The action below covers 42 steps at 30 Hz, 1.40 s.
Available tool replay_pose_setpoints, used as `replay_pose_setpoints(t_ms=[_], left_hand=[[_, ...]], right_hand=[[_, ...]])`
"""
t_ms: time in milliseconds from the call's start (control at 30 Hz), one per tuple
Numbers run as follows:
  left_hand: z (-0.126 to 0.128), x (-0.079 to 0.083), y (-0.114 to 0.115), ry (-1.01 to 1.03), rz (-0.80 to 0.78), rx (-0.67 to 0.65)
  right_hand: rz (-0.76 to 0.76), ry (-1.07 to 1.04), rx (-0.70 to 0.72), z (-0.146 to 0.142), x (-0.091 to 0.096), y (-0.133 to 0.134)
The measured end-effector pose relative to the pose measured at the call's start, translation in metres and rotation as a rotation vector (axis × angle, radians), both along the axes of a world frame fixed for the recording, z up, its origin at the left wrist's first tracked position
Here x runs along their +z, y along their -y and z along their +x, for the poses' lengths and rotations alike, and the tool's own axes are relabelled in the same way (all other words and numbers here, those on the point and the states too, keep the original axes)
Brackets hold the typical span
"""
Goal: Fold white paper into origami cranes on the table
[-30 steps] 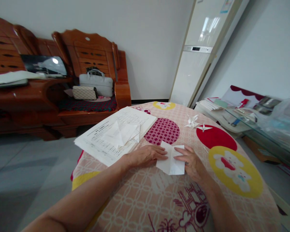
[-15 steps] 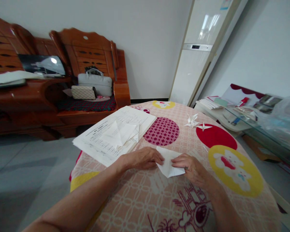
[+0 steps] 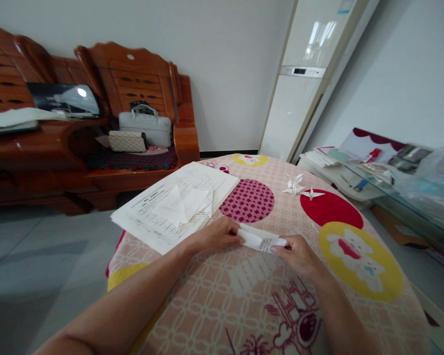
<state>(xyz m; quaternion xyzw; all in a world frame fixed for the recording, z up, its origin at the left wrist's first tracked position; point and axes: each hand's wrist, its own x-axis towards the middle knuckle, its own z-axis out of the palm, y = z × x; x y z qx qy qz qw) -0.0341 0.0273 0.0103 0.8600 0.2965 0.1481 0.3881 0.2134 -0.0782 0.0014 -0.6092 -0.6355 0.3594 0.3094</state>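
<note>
Fingertips of left hand and right hand pinch folded paper.

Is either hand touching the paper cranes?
No, the left hand and right hand both pinch the folded paper, while the paper cranes sit untouched farther back on the tablecloth.

The left hand and the right hand were bare, as were both forearms along the whole length in view. The forearms looked slim and smooth, broadening toward the lower edge of the view. The fingers tapered to rounded tips.
</note>
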Motion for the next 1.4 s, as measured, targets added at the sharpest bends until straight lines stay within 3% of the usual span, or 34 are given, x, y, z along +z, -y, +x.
replay_pose_setpoints(t_ms=[100, 233, 533, 1400], left_hand=[[0.007, -0.002, -0.002, -0.064, -0.003, 0.020], [0.015, -0.008, -0.002, -0.119, 0.043, 0.177], [0.022, -0.009, 0.006, -0.230, 0.165, 0.368], [0.025, -0.011, 0.000, -0.308, 0.198, 0.349]], right_hand=[[-0.074, -0.033, -0.141, -0.003, -0.004, -0.003], [-0.136, -0.013, -0.279, -0.005, -0.009, -0.003], [-0.123, 0.157, -0.315, -0.004, -0.013, -0.003], [-0.163, 0.283, -0.352, -0.008, -0.010, -0.003]])
